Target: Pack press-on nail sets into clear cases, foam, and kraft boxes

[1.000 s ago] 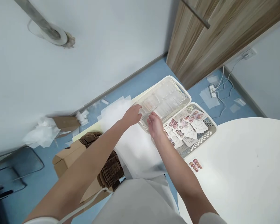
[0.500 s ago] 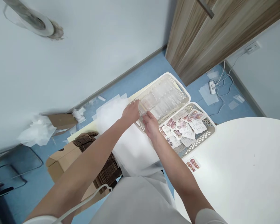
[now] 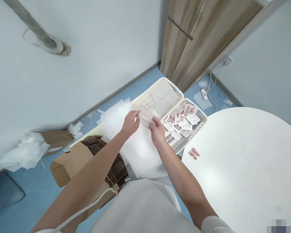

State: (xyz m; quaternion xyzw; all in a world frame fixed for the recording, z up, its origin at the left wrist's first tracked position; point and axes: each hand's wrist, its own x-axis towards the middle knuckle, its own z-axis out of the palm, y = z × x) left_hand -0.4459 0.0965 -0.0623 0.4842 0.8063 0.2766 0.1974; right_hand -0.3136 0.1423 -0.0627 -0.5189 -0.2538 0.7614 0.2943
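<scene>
Between my two hands is a clear plastic piece (image 3: 145,118), held near the front edge of a white basket (image 3: 138,101) with several clear plastic cases (image 3: 163,96) in it. My left hand (image 3: 132,122) pinches its left end with the fingertips. On its right end, my right hand (image 3: 157,130) is closed with thumb and fingers. Just right of that hand, a second basket (image 3: 200,124) holds several cards (image 3: 180,124) with press-on nails and printed text. One nail card (image 3: 194,153) lies on the round white table (image 3: 244,161).
White sheets (image 3: 140,152) lie stacked in front of me. At lower left an open cardboard box (image 3: 75,160) holds dark brown pieces. Crumpled white sheets (image 3: 26,150) lie on the floor by the wall. A power strip (image 3: 204,94) with cables sits near the wooden cabinet (image 3: 184,42).
The clear plastic piece has come up out of the basket between my hands, which have drawn back slightly toward me. The view has shifted toward the right.
</scene>
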